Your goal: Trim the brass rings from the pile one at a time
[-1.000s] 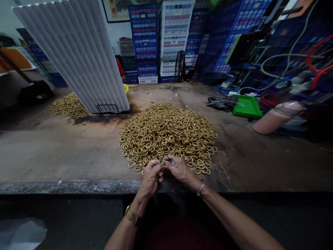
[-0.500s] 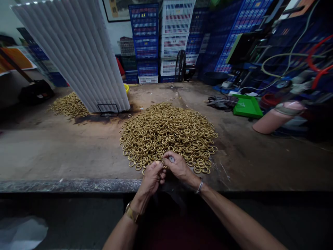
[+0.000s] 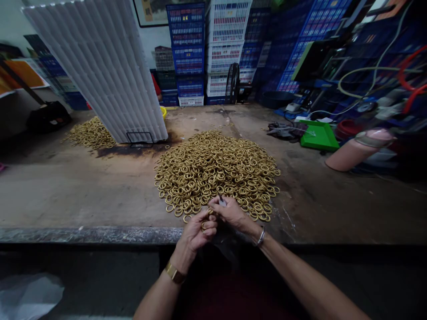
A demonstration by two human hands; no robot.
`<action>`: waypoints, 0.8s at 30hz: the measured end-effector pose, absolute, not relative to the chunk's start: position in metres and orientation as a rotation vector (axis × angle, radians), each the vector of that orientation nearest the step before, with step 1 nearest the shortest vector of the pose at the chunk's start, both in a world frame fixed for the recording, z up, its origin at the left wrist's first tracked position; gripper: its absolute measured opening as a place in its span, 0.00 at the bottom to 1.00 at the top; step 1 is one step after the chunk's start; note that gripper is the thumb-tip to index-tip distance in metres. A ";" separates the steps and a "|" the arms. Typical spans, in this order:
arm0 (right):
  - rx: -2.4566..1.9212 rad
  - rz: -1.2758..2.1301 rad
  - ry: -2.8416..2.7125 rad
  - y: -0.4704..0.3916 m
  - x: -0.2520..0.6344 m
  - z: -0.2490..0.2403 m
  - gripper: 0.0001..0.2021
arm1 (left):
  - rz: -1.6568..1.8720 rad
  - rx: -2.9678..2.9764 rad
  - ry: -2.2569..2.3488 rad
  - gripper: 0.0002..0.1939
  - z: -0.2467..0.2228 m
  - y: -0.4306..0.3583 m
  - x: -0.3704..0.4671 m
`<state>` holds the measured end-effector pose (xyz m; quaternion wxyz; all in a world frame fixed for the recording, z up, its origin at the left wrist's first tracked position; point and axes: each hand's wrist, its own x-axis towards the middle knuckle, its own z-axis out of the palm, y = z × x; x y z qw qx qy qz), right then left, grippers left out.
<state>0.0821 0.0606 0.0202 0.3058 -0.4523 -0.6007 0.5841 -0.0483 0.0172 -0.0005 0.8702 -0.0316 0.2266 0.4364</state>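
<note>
A broad heap of brass-coloured rings (image 3: pixel 216 169) lies on the worktable (image 3: pixel 100 191) in front of me. At the heap's near edge my left hand (image 3: pixel 200 229), with a gold watch at its wrist, is closed around rings (image 3: pixel 203 226). My right hand (image 3: pixel 231 213), wearing a silver bracelet, meets the left fingertips. It grips a small grey tool (image 3: pixel 222 201) with a dark tip; the tool's other end is hidden by the fingers.
A tall stack of ribbed white panels (image 3: pixel 100 66) leans at the left behind the heap, beside a smaller ring pile (image 3: pixel 91 133). At right are a green tray (image 3: pixel 319 135) and a pink cylinder (image 3: pixel 358 150). Crates (image 3: pixel 188 58) and a fan (image 3: pixel 232 83) stand behind.
My left hand has turned, so rings now show between its fingers. The tool in my right hand is tilted more upright, with its dark tip visible. The view has shifted slightly.
</note>
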 end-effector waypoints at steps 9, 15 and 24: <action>-1.154 1.535 -1.584 0.062 0.081 0.017 0.11 | 0.894 -0.065 0.321 0.04 -0.001 0.011 -0.048; -1.188 0.859 -2.075 0.056 0.091 0.017 0.08 | 1.003 -0.096 0.361 0.05 0.004 0.010 -0.047; -1.155 0.520 -2.542 0.047 0.096 0.021 0.09 | 1.006 -0.021 0.477 0.06 0.000 0.011 -0.047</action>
